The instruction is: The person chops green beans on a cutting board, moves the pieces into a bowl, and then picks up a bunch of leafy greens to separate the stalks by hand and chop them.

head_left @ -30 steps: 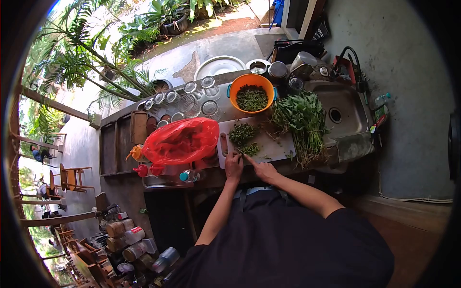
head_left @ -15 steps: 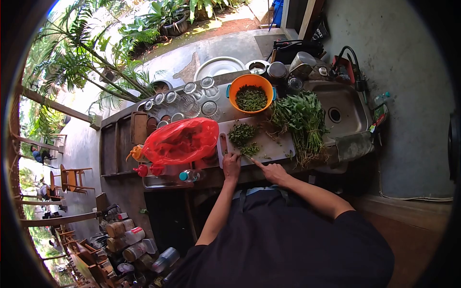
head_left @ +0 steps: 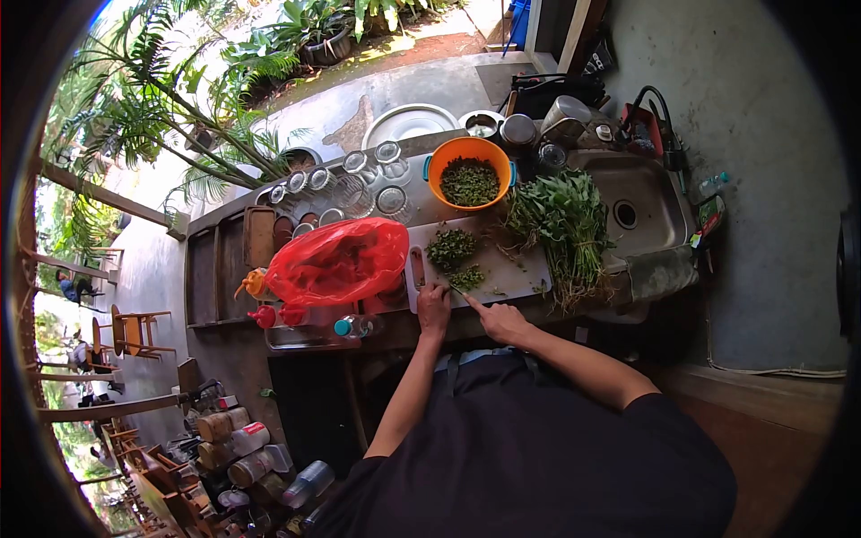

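- Chopping in hand: cut greens (head_left: pixel 466 278) lie in a small heap at the near edge of the board (head_left: pixel 518 273), with a bigger heap just beyond it.
- My left hand (head_left: pixel 434 305) sits at the heap's left, fingers bunched narrow with the tips at the greens; I cannot tell whether they pinch any stems.
- My right hand (head_left: pixel 502 321) is closed round a knife (head_left: pixel 466 298) (thin and hard to make out), blade slanting in towards the left fingertips.
- I judge the gap between blade and fingertips to be the thing to watch: I'd tuck the tips under, let the knuckles guide the blade, and keep the cuts short.
- The heap is close to the board's near edge, so I'd nudge it inward before pieces drop off.
- Around the board: a bowl (head_left: pixel 430 167) holding more cut greens beyond it, an uncut bunch (head_left: pixel 565 224) to the right overlapping the sink (head_left: pixel 647 179), and a red bag (head_left: pixel 336 262) touching the board's left end.
- I'd keep the right elbow off the bunch.
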`<state>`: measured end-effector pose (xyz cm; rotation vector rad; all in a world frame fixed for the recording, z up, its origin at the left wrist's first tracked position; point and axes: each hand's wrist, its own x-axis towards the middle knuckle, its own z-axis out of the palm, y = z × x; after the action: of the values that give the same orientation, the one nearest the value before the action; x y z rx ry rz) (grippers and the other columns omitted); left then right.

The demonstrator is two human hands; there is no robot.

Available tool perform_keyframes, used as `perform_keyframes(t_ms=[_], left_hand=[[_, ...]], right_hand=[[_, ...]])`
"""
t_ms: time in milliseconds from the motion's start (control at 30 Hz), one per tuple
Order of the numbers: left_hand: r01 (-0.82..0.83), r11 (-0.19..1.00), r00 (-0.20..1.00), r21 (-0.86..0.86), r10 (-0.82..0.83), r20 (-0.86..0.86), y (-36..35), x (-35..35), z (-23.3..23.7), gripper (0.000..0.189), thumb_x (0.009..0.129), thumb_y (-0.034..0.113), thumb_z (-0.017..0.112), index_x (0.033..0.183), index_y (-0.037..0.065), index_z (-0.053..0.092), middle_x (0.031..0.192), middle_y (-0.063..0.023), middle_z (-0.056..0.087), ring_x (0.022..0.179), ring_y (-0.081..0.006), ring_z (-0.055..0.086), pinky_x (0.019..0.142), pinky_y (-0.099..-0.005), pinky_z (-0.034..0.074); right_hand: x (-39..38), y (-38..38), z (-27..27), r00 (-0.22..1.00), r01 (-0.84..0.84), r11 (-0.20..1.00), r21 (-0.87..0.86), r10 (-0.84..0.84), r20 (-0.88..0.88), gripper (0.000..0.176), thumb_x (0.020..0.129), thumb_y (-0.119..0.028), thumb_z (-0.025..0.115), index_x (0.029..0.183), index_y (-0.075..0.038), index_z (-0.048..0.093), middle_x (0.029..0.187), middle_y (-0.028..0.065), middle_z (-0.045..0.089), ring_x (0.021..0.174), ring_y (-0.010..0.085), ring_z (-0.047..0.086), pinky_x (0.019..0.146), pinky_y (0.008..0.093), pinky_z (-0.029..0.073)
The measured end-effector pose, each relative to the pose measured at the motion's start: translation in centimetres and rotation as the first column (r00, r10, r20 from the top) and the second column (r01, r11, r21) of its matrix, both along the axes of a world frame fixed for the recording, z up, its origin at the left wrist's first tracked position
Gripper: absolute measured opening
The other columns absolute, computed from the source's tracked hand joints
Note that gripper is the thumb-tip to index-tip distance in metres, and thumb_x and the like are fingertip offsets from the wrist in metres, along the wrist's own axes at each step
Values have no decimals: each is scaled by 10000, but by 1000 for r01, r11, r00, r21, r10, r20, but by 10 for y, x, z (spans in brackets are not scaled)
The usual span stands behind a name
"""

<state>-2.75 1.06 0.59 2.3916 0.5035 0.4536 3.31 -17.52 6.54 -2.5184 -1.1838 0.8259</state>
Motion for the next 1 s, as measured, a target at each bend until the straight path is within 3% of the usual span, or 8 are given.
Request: perform_keyframes(t_ms=[100,367,500,800,1000], left_hand=[[2,1000,1000,6,-2,1,1,1,-3,96,796,65,714,883,36,742,891,-134,656,890,-325,641,789,-416,513],[13,1000,1000,18,-14,20,-1,-1,2,90,806,84,705,881,45,736,886,-107,646,889,-312,626,796,-409,502],[-39,999,999,-13,39,23,-2,0,5,90,807,87,708,884,51,739,878,-110,647,881,-314,630,786,-409,503],[-48,998,999,-47,49,20,-1,-1,-1,87,825,96,703,891,47,733,878,-124,648,888,-328,632,791,-413,503],[-44,998,999,-40,46,26,-1,6,-4,102,829,100,701,908,41,727,898,-132,639,884,-341,624,800,-416,502]], right_hand=[[1,3,-7,1000,-9,999,-32,9,-13,734,937,-171,470,1575,-312,134,804,219,669,720,407,659,687,538,527],[-2,13,-34,997,38,991,131,-46,59,817,918,-139,472,1572,-353,32,710,239,651,630,427,646,616,556,526],[1,12,-34,998,40,993,109,-44,37,826,912,-132,468,1572,-357,25,733,245,657,640,430,648,623,559,525],[2,-19,-10,1000,-7,999,39,7,-14,810,906,-115,457,1569,-364,64,781,244,661,675,438,647,672,554,530],[4,-18,6,996,77,992,102,-82,40,725,908,-149,511,1550,-334,230,736,242,649,687,442,641,685,557,515]])
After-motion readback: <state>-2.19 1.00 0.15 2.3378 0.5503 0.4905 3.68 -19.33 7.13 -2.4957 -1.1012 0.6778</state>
